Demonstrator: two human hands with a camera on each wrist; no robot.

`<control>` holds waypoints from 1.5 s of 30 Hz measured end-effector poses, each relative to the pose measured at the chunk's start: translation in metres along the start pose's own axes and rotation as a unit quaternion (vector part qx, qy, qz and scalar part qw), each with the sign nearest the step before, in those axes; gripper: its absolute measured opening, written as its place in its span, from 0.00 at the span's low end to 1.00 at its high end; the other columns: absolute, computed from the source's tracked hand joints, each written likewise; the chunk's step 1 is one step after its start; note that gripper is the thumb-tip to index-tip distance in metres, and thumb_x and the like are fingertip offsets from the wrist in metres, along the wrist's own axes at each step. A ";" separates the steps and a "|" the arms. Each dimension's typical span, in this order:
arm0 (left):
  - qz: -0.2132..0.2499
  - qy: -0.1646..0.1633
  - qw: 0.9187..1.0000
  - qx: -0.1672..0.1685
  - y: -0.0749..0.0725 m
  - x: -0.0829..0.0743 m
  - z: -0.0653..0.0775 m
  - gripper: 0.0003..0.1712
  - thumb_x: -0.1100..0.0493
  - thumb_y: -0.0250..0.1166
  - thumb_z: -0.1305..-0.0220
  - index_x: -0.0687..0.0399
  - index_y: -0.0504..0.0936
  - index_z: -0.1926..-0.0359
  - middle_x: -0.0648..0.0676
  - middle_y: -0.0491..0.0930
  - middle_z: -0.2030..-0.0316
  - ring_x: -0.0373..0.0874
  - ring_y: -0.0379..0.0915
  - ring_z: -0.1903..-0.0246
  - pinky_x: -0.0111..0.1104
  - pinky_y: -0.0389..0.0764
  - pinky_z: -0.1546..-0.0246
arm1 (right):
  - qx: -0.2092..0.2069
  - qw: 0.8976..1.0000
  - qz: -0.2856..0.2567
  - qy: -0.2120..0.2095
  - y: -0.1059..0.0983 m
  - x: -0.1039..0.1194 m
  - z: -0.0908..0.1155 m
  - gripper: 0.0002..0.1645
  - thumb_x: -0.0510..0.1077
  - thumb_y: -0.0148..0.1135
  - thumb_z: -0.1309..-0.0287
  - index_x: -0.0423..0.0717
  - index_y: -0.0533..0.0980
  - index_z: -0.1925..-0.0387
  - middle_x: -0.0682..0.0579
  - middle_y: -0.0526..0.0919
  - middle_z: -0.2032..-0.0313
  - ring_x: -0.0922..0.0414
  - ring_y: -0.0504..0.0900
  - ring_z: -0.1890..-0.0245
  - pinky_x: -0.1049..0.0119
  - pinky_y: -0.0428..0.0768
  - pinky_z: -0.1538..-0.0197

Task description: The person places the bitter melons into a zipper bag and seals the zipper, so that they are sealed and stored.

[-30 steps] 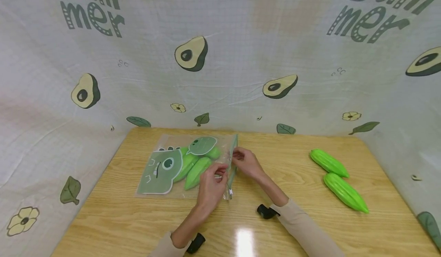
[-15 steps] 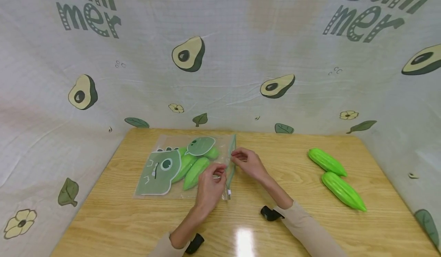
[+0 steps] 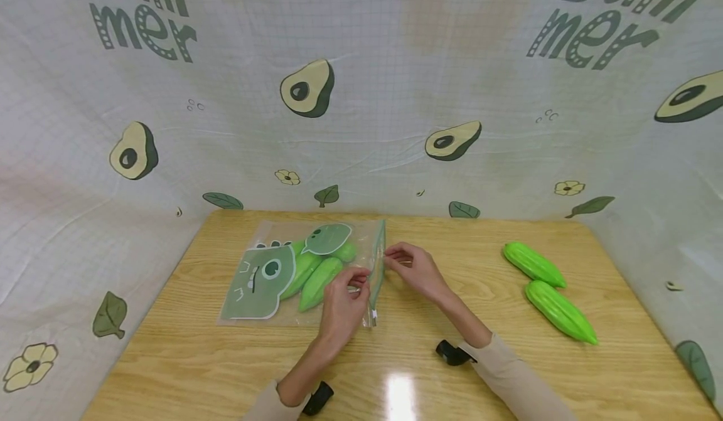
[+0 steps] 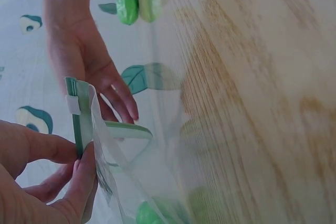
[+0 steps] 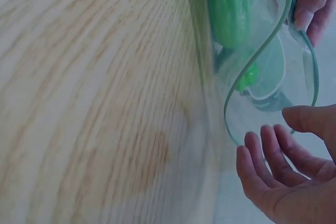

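Observation:
A clear zip bag (image 3: 254, 302) with a green one-eyed monster print lies on the table, its mouth facing right. Several bright green, ridged, tapered vegetables (image 3: 321, 283) show through the plastic. At the mouth's near part, my left hand (image 3: 346, 305) pinches the green zip edge between thumb and fingers, close to the white slider (image 4: 73, 105). The right wrist view shows the green-rimmed mouth (image 5: 251, 61) gaping. My right hand (image 3: 417, 273) is just right of the mouth, fingers loosely bent, holding nothing.
Two more green ridged vegetables, a far one (image 3: 533, 264) and a near one (image 3: 561, 311), lie on the wooden table (image 3: 463, 270) at the right. A white cloth (image 3: 373, 95) printed with avocados hangs behind and at both sides.
My right hand has come away from the zip edge, shifting slightly right. The left hand keeps its pinch on the bag, and the bag's mouth is a little wider.

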State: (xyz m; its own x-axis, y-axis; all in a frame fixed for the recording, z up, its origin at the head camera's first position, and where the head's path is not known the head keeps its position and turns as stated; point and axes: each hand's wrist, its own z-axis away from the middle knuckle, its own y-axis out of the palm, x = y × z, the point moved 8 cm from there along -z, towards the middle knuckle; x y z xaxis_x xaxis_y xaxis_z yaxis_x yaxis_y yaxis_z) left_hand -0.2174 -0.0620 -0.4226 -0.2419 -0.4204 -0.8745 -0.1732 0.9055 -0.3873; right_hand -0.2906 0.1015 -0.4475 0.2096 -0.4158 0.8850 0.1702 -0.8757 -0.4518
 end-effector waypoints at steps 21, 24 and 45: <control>0.007 -0.008 1.000 0.002 0.001 0.001 -0.001 0.11 0.76 0.64 0.39 0.65 0.86 0.57 0.58 0.85 0.64 0.49 0.83 0.64 0.28 0.85 0.65 | -0.008 0.999 0.018 -0.027 -0.025 0.002 0.016 0.14 0.39 0.65 0.31 0.32 0.80 0.50 0.44 0.86 0.56 0.47 0.85 0.53 0.52 0.83 0.43; 0.008 -0.009 1.000 0.003 0.001 0.002 0.000 0.11 0.76 0.64 0.39 0.65 0.86 0.58 0.57 0.85 0.64 0.49 0.83 0.64 0.28 0.85 0.65 | -0.010 0.999 0.016 -0.029 -0.027 0.001 0.019 0.14 0.40 0.64 0.30 0.33 0.80 0.50 0.44 0.86 0.56 0.48 0.85 0.53 0.52 0.82 0.43; 0.004 -0.006 1.000 0.002 0.001 0.001 0.000 0.11 0.76 0.65 0.39 0.65 0.86 0.58 0.57 0.85 0.64 0.49 0.83 0.64 0.29 0.86 0.66 | -0.039 0.998 0.045 -0.027 -0.051 -0.001 0.037 0.13 0.40 0.67 0.32 0.37 0.81 0.50 0.47 0.86 0.55 0.49 0.85 0.51 0.53 0.82 0.43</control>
State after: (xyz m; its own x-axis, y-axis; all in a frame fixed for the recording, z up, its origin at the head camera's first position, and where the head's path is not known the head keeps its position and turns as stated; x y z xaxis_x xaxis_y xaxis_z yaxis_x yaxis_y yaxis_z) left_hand -0.2174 -0.0618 -0.4236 -0.2321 -0.4121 -0.8811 -0.1677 0.9092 -0.3811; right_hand -0.2640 0.1553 -0.4291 0.2723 -0.4816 0.8330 0.0726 -0.8530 -0.5168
